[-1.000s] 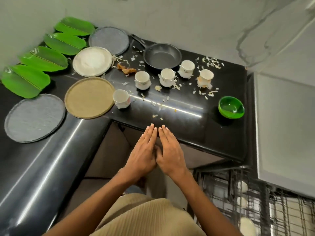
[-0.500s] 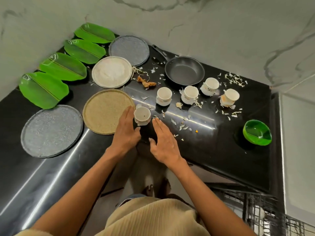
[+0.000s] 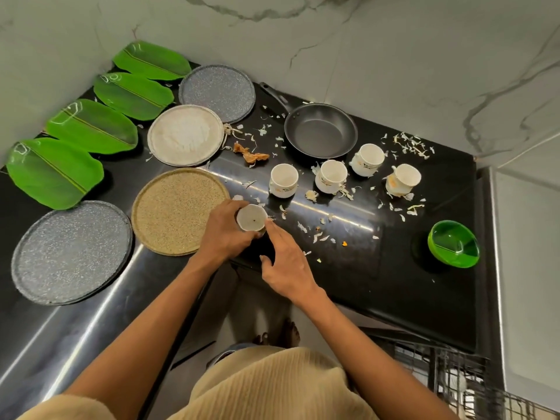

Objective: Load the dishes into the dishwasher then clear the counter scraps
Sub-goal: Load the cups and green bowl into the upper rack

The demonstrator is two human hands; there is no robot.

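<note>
White cup [image 3: 251,219] near counter [image 3: 378,277] front edge, gripped by left hand [image 3: 225,234]; right hand [image 3: 288,265] relaxed, fingertips at its side. Lift straight, keep level, carry to dishwasher rack [image 3: 472,386].

Both bare forearms reach forward from the near edge of the view and draw close together over the middle of the scene. The left hand [image 3: 225,230] is the farther of the two, its back turned up, its fingers and thumb curled round a small white cup [image 3: 251,219] that it holds tilted (the cup's open mouth faces up toward the camera). The right hand [image 3: 288,263] lies just beside it on the right, back up, fingers loosely straight and pointing far-left, with a fingertip at the cup's right side; the thumb sticks out to the left. Pale sleeves cover the upper arms at the near edge.
</note>
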